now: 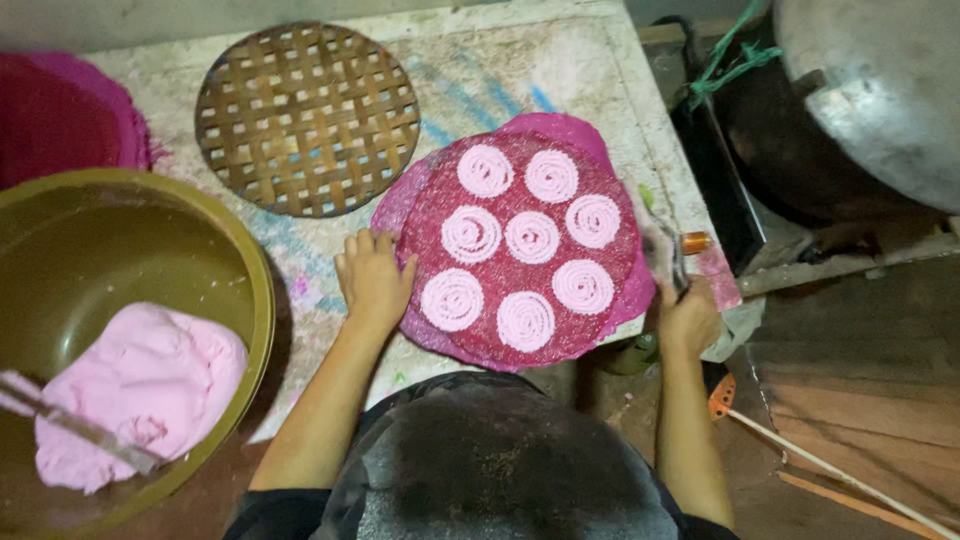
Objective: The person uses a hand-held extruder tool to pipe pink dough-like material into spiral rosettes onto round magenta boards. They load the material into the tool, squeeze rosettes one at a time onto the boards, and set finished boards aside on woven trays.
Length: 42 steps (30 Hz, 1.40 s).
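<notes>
A round pink mesh tray point(430, 215) lies on the worktable and carries several pink spiral coils of dough point(531, 237). My left hand point(373, 280) rests flat on the table, its fingers touching the tray's left edge. My right hand point(688, 315) is closed around a small metal tool point(679, 262) with an orange-brown end, just off the tray's right edge. A second pink sheet point(560, 128) peeks out from under the tray.
A woven bamboo round tray point(307, 118) lies at the back of the stained table point(560, 60). An olive bowl point(255, 290) at left holds a pink dough lump point(145, 390) and a metal utensil point(80, 428). A large metal pot point(870, 90) stands at right; sticks point(840, 475) lie on the floor.
</notes>
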Each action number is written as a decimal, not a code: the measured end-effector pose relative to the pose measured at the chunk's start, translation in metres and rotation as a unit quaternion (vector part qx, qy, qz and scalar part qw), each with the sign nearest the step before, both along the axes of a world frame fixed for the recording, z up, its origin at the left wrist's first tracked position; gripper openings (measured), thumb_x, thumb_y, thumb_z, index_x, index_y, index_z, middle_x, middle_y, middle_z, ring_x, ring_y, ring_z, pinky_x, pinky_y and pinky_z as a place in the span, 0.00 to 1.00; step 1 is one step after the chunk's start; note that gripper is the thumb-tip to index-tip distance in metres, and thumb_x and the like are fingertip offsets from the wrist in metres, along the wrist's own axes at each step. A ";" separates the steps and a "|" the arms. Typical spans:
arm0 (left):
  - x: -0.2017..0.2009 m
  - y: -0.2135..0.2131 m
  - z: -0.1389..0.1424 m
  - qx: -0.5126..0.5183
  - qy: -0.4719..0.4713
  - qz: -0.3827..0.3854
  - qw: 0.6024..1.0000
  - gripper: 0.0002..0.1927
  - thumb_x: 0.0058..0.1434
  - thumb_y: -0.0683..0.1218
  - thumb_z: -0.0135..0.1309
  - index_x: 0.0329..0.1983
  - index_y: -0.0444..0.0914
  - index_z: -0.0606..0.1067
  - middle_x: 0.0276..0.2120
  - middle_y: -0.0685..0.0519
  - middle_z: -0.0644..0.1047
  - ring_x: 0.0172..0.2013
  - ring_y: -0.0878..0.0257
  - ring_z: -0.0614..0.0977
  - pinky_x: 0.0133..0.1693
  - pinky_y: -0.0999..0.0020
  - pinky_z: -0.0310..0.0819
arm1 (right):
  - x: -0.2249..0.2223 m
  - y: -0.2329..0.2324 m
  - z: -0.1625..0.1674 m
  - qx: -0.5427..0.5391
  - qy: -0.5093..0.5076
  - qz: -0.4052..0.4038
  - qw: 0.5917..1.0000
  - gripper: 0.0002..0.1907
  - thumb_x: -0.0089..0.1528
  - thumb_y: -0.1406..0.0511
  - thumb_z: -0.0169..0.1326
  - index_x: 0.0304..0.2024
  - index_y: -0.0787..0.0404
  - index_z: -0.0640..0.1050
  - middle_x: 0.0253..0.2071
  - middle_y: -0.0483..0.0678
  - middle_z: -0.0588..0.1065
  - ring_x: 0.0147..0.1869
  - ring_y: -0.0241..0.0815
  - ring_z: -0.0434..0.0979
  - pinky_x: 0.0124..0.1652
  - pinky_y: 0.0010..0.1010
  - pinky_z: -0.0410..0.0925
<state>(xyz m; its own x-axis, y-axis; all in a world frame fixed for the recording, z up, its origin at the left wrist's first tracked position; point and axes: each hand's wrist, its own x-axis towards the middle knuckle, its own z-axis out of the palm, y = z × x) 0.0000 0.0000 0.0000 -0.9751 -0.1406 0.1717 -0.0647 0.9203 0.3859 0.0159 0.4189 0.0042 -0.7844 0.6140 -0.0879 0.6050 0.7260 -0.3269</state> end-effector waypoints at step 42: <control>-0.359 0.049 0.173 0.299 0.222 -0.303 0.877 0.33 0.53 0.33 0.60 0.65 0.41 0.73 0.61 0.44 0.72 0.61 0.48 0.74 0.63 0.61 0.68 | -0.338 -0.059 0.193 0.027 0.505 0.248 0.826 0.04 0.67 0.71 0.58 0.38 0.69 0.79 0.35 0.61 0.78 0.39 0.60 0.80 0.40 0.44 0.71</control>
<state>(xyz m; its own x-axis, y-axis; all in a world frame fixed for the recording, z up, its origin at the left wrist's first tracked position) -0.3595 0.0495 0.1728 -0.7575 0.1860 0.6258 0.6453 0.3582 0.6747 -0.3220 0.3596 0.1973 -0.5977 0.1774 0.7818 -0.3327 0.8324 -0.4432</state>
